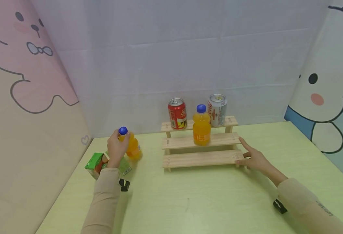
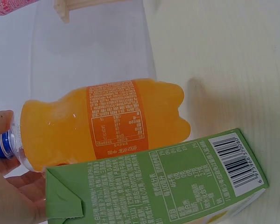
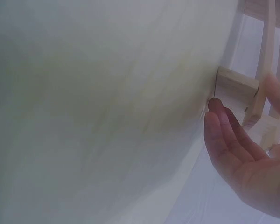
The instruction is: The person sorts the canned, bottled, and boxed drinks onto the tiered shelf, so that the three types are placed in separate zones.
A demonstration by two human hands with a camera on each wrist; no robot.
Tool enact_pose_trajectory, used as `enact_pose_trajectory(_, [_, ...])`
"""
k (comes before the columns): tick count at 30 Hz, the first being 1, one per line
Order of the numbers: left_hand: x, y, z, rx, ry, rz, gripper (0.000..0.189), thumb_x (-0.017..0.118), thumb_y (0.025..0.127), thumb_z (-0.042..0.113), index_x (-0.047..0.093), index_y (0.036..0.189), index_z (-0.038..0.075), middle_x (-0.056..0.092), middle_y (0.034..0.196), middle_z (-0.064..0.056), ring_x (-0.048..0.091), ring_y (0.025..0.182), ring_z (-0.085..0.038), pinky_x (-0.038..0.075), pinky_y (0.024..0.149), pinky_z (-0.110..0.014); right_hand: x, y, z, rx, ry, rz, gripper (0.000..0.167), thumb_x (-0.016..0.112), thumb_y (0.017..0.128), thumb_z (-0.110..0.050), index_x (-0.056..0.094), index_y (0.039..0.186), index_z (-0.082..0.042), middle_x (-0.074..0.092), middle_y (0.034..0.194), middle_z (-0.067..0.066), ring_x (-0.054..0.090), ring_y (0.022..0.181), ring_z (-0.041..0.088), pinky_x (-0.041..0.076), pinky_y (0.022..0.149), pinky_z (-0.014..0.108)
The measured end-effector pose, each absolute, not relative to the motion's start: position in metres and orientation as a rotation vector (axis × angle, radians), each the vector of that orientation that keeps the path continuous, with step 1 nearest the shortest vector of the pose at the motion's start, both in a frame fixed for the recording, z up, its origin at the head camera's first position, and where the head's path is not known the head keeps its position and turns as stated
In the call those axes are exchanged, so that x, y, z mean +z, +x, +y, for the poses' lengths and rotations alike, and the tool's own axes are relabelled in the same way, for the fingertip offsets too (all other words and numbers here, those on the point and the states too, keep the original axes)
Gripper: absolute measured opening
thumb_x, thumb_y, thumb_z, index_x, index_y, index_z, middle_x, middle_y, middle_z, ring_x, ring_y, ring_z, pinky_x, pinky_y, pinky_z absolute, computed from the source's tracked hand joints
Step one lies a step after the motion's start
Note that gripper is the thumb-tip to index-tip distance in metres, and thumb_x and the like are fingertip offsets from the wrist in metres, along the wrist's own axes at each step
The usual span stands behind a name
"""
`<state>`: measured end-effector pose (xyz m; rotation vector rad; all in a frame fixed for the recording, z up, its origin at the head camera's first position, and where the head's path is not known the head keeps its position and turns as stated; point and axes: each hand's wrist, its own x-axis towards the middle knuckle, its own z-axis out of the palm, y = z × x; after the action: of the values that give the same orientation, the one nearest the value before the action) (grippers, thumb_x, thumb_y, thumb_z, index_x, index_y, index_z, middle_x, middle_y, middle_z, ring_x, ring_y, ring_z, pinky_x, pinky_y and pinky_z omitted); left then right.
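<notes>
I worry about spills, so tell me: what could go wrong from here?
The left hand grips an orange bottle near its cap, so the bottle might slip or swing. A pale green carton is close beside that bottle and could get knocked. The right hand is at one end of the wooden rack; a bump might topple the red can or silver can on top.

Pale tbl (image 1: pixel 203 201) w/ wooden rack (image 1: pixel 200 159); green ctns (image 1: pixel 125 168)
</notes>
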<state>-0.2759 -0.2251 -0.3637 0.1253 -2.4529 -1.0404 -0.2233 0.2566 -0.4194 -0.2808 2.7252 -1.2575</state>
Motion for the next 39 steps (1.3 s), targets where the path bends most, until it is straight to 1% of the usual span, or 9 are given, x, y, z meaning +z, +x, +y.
enact_pose_trajectory(3, [-0.361, -0.275, -0.224, -1.038, 0.092, -2.424, 0.039, 0.058, 0.089, 0.024, 0.052, 0.113, -0.006, 0.056, 0.113, -0.027, 0.051, 0.104, -0.04, 0.041, 0.089, -0.052, -0.42, -0.223, 0.256, -1.267, -0.267, 2.718, 0.098, 0.069, 0.081, -0.023, -0.003, 0.147, -0.018, 0.051, 0.11, 0.038, 0.056, 0.057, 0.022, 0.044, 0.049, 0.032])
enact_pose_trajectory(7, [-0.359, -0.273, -0.222, -1.037, 0.049, -2.395, 0.037, 0.059, 0.088, 0.022, 0.054, 0.109, -0.008, 0.057, 0.109, -0.028, 0.053, 0.1, -0.04, 0.042, 0.086, -0.051, -0.42, -0.223, 0.256, -1.268, -0.26, 2.717, 0.098, 0.069, 0.081, -0.023, -0.003, 0.147, -0.019, 0.051, 0.11, 0.038, 0.055, 0.057, 0.021, 0.044, 0.049, 0.032])
enact_pose_trajectory(10, [-0.356, -0.271, -0.22, -1.037, 0.018, -2.365, 0.036, 0.06, 0.087, 0.022, 0.056, 0.107, -0.007, 0.059, 0.107, -0.026, 0.054, 0.097, -0.038, 0.044, 0.084, -0.05, -0.42, -0.222, 0.256, -1.266, -0.262, 2.718, 0.098, 0.069, 0.081, -0.023, -0.003, 0.147, -0.018, 0.051, 0.11, 0.038, 0.056, 0.058, 0.021, 0.044, 0.049, 0.032])
enact_pose_trajectory(15, [-0.353, -0.27, -0.216, -1.027, -0.019, -2.341, 0.036, 0.061, 0.087, 0.024, 0.057, 0.108, -0.005, 0.06, 0.105, -0.023, 0.055, 0.093, -0.035, 0.046, 0.08, -0.047, -0.42, -0.222, 0.255, -1.261, -0.26, 2.721, 0.098, 0.069, 0.081, -0.023, -0.003, 0.147, -0.018, 0.051, 0.11, 0.038, 0.056, 0.058, 0.021, 0.044, 0.05, 0.032])
enact_pose_trajectory(21, [-0.345, -0.266, -0.211, -1.033, -0.075, -2.314, 0.032, 0.063, 0.086, 0.023, 0.058, 0.103, -0.004, 0.062, 0.101, -0.021, 0.056, 0.09, -0.034, 0.047, 0.076, -0.046, -0.419, -0.222, 0.255, -1.256, -0.257, 2.723, 0.098, 0.069, 0.081, -0.022, -0.003, 0.147, -0.018, 0.052, 0.109, 0.038, 0.055, 0.057, 0.021, 0.043, 0.05, 0.032])
enact_pose_trajectory(28, [-0.334, -0.258, -0.204, -1.014, -0.145, -2.309, 0.031, 0.064, 0.086, 0.021, 0.058, 0.103, -0.005, 0.062, 0.101, -0.022, 0.056, 0.091, -0.036, 0.048, 0.077, -0.047, -0.419, -0.222, 0.255, -1.252, -0.247, 2.719, 0.098, 0.069, 0.081, -0.023, -0.003, 0.147, -0.017, 0.051, 0.11, 0.039, 0.056, 0.06, 0.021, 0.044, 0.052, 0.032])
enact_pose_trajectory(35, [-0.323, -0.253, -0.195, -1.005, -0.202, -2.288, 0.031, 0.064, 0.085, 0.019, 0.059, 0.103, -0.005, 0.063, 0.098, -0.021, 0.056, 0.086, -0.033, 0.048, 0.072, -0.045, -0.418, -0.222, 0.255, -1.254, -0.246, 2.717, 0.098, 0.07, 0.08, -0.023, -0.003, 0.147, -0.018, 0.051, 0.11, 0.038, 0.056, 0.059, 0.022, 0.044, 0.051, 0.033])
enact_pose_trajectory(39, [-0.318, -0.249, -0.19, -1.023, -0.233, -2.261, 0.029, 0.065, 0.085, 0.017, 0.059, 0.102, -0.005, 0.063, 0.096, -0.021, 0.057, 0.084, -0.033, 0.05, 0.071, -0.045, -0.418, -0.223, 0.256, -1.256, -0.252, 2.715, 0.098, 0.069, 0.081, -0.023, -0.003, 0.147, -0.018, 0.052, 0.109, 0.037, 0.055, 0.058, 0.022, 0.043, 0.051, 0.032])
